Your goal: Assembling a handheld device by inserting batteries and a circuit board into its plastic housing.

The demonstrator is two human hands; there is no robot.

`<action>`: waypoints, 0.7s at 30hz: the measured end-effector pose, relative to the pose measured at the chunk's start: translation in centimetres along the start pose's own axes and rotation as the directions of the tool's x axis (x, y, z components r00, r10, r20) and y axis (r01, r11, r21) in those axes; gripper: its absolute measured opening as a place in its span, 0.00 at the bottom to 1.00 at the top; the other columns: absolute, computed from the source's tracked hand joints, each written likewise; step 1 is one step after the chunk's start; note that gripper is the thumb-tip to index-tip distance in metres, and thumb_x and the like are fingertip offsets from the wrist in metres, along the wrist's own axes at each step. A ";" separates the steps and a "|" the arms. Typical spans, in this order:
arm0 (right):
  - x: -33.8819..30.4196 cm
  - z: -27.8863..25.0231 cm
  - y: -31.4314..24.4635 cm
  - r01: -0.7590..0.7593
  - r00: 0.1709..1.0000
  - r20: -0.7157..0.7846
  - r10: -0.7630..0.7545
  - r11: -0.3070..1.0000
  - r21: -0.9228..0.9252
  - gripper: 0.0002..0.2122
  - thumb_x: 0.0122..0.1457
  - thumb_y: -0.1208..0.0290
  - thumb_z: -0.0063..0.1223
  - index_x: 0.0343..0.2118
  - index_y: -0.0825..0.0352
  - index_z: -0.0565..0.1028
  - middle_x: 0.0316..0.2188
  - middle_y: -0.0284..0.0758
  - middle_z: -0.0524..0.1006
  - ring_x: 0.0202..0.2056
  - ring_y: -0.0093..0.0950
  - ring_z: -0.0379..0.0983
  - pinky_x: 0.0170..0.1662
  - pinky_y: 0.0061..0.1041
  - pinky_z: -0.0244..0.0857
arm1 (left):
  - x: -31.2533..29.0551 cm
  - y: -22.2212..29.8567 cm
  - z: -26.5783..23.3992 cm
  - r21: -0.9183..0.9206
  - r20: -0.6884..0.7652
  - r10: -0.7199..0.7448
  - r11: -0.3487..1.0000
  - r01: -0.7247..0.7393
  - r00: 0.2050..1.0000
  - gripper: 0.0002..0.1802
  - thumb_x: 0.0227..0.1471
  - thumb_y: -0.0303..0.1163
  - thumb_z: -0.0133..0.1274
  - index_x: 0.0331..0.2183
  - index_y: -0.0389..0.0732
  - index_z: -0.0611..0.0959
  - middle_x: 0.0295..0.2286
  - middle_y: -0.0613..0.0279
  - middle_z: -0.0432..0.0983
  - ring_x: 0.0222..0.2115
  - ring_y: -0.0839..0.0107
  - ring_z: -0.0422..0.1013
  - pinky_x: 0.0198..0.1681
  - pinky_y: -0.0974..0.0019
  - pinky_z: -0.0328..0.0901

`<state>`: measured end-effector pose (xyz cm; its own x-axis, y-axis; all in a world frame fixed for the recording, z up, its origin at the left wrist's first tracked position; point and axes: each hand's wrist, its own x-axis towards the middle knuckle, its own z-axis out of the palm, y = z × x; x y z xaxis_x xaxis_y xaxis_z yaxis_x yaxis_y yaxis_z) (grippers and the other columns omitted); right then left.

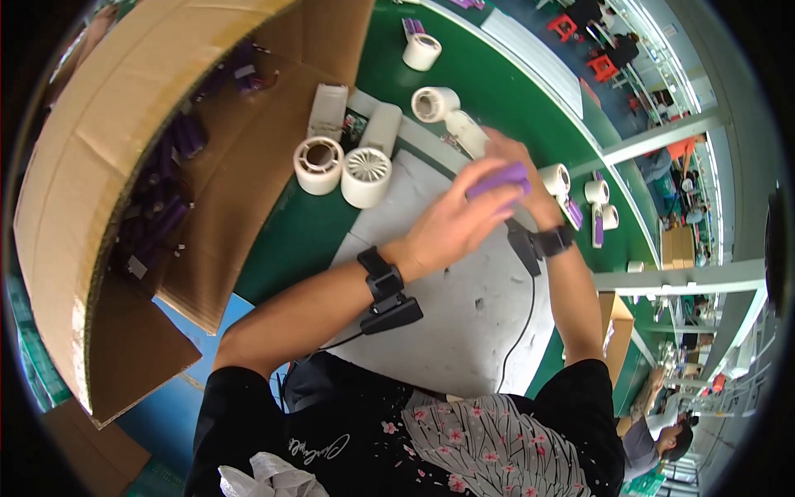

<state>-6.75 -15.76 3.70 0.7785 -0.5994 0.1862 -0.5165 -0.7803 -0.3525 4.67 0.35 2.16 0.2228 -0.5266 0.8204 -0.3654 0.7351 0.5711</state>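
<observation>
My left hand [455, 217] is closed round a purple battery [499, 179], held above the pale work mat [451, 302]. Just beyond it, my right hand [515, 161] grips the lower end of a white handheld fan body [466, 134], whose round head [435, 104] points away from me. Part of the right hand's fingers is hidden behind the left hand and the battery. Left of the hands lie two more white fan pieces, one with an open ring head [319, 164] and one with a finned grille [366, 176]. A small circuit board [354, 127] shows between their handles.
A large cardboard box [240, 178] at the left holds many purple batteries [161, 199]. More fan units stand on the green table at the far side [421, 51] and at the right [597, 192]. A smaller carton [617, 331] sits by my right arm. Another person [650, 439] works at the right.
</observation>
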 end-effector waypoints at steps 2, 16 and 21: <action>-4.1 -0.8 -0.9 -0.260 0.959 -0.010 0.283 0.895 0.363 0.15 0.61 0.70 0.41 0.45 0.74 0.72 0.29 0.39 0.77 0.30 0.33 0.73 0.34 0.31 0.67 | -0.4 -0.5 0.2 -0.024 -0.008 -0.062 0.998 0.062 0.998 0.18 0.48 0.23 0.60 0.44 0.37 0.78 0.47 0.49 0.68 0.46 0.58 0.71 0.47 0.64 0.69; -22.3 -3.9 -11.1 -0.749 0.655 0.575 0.490 0.522 0.409 0.18 0.64 0.62 0.44 0.51 0.70 0.66 0.23 0.31 0.74 0.23 0.21 0.70 0.26 0.19 0.63 | -0.4 0.0 1.0 -0.271 0.188 -0.536 0.777 0.568 0.823 0.24 0.53 0.22 0.57 0.52 0.37 0.74 0.43 0.60 0.77 0.40 0.79 0.72 0.40 0.75 0.68; -21.3 -5.7 -10.1 -0.499 0.849 0.281 0.447 0.507 0.702 0.18 0.62 0.60 0.51 0.47 0.70 0.69 0.27 0.33 0.77 0.27 0.22 0.73 0.29 0.22 0.66 | 0.4 5.1 3.1 -0.311 0.192 -0.332 0.872 0.378 0.924 0.28 0.50 0.20 0.58 0.54 0.39 0.73 0.49 0.56 0.72 0.44 0.73 0.72 0.45 0.70 0.68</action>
<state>-20.16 3.84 8.53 0.5302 -0.8081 -0.2569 -0.4003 0.0285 -0.9159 0.11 2.64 5.29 0.1539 -0.8122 0.5627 0.0464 0.5748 0.8170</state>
